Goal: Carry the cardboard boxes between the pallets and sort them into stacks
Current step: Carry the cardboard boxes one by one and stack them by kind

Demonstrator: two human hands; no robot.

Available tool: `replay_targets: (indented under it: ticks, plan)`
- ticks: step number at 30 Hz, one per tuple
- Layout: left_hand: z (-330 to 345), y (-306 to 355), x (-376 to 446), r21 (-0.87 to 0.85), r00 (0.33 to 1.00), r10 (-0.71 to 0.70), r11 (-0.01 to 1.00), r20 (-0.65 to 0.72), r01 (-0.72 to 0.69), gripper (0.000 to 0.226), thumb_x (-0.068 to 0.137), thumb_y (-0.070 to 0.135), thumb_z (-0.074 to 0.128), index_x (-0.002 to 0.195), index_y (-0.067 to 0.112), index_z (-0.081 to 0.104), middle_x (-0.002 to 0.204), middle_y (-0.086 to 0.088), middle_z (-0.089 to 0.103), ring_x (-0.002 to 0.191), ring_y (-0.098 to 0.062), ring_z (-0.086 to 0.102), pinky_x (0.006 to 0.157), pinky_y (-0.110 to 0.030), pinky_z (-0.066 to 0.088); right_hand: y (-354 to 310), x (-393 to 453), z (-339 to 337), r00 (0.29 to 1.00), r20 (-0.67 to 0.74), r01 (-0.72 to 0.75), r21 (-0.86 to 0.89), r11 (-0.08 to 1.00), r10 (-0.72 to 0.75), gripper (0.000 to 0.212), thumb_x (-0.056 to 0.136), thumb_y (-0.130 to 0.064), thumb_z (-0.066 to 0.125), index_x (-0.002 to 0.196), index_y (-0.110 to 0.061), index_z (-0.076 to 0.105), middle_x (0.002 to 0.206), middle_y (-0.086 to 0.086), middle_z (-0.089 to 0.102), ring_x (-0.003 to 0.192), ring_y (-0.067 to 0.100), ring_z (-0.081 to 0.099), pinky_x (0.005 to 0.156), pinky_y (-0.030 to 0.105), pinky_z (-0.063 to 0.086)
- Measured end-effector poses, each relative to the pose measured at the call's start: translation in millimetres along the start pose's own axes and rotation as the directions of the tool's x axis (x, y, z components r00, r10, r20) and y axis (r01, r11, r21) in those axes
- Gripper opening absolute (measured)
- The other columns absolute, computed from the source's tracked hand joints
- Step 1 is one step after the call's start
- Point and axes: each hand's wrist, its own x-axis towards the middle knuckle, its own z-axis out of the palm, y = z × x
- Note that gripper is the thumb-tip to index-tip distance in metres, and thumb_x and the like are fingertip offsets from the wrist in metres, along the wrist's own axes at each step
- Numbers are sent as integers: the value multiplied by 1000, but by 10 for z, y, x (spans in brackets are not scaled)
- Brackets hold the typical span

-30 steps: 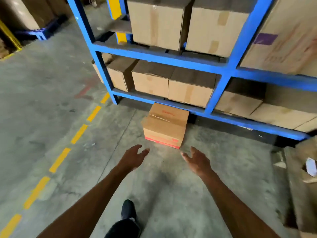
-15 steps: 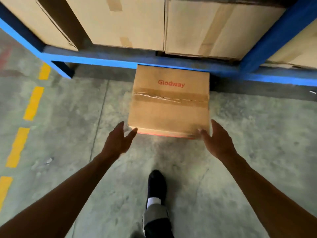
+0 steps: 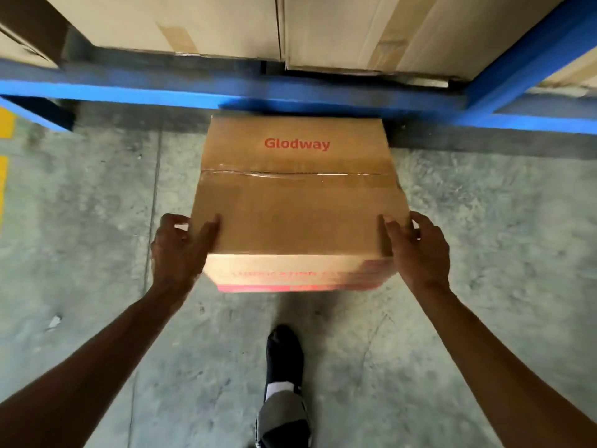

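A taped cardboard box point(image 3: 297, 195) with red "Glodway" lettering on its top and a red stripe along its lower front sits in front of the blue rack. My left hand point(image 3: 176, 250) grips its near left corner, thumb on the top face and fingers curled down the side. My right hand point(image 3: 418, 250) grips the near right corner the same way. Whether the box rests on the floor or is lifted off it, I cannot tell.
The blue rack beam point(image 3: 161, 88) runs across just behind the box, with larger cardboard boxes point(image 3: 193, 24) on the shelf above it. A blue upright point(image 3: 529, 56) slants at the right. My shoe point(image 3: 284, 354) stands on the concrete floor point(image 3: 484, 253) below the box. Yellow floor marks point(image 3: 5, 156) lie far left.
I have stepped up to the rack and bent over the box. Both hands went from open beside its near corners to gripping them.
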Motion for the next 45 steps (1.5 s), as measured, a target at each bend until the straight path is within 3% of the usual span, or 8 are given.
replay_targets:
  ticks: [6,14,20,24,29,36,41,45]
  plan:
    - [-84,452,363,-341,976,4,937,217,73,32,85,23,68,116,14,63,93,-2,69,67,-6,68,56,-18,52,-325,195,-57,998,48,28,168,985,-36,50,89,-49,55,131,-22,53,121,4,57,111,24,56,94,39,46]
    - [-110,257,339,-394,938,61,915,340,83,27,89,21,64,116,23,63,103,-3,70,85,-20,68,62,-21,55,-220,88,-37,987,140,35,284,958,-77,46,92,-43,54,135,-27,49,125,-2,60,106,19,59,92,39,49]
    - [-460,39,-310,-413,928,89,907,362,75,29,87,23,66,116,22,63,105,-8,71,92,-30,69,81,-38,54,-19,-565,-451,991,108,40,330,943,-80,49,92,-40,56,139,-29,45,119,-7,55,107,18,54,86,32,42]
    - [-1064,-1,-1127,-484,933,188,875,308,-16,25,87,19,66,112,22,67,103,-5,73,91,-24,69,80,-36,54,31,-1476,-1094,992,36,100,395,913,-124,58,90,-35,61,143,-26,40,128,-4,52,107,16,49,90,33,41]
    - [-2024,28,-2464,-542,915,317,829,251,-139,50,85,28,69,132,20,55,119,-1,66,102,-22,66,84,-37,53,193,-3031,-2113,973,-109,229,466,854,-202,59,89,-33,63,143,-24,40,131,-3,52,114,17,50,97,34,42]
    - [-3305,-36,-4893,-559,875,439,786,206,-263,58,83,33,70,137,24,50,124,1,62,102,-16,63,82,-31,50,889,-5284,-3692,938,-237,343,509,790,-254,57,91,-28,62,144,-23,40,118,-16,45,108,6,44,89,23,34]
    - [-3417,46,-6319,-542,798,539,770,270,-337,53,87,29,66,137,21,49,120,0,61,94,-9,61,73,-24,48,1744,-6168,-4615,936,-295,326,523,787,-191,51,90,-25,63,139,-22,48,115,-7,55,103,12,53,86,24,39]
    - [-3085,0,-7353,-525,752,579,767,315,-370,54,88,28,65,138,21,47,119,2,56,97,-16,58,83,-31,45,2683,-6593,-5236,929,-342,326,578,748,-141,40,90,-18,63,129,-18,56,106,-5,65,81,-2,57,60,2,44]
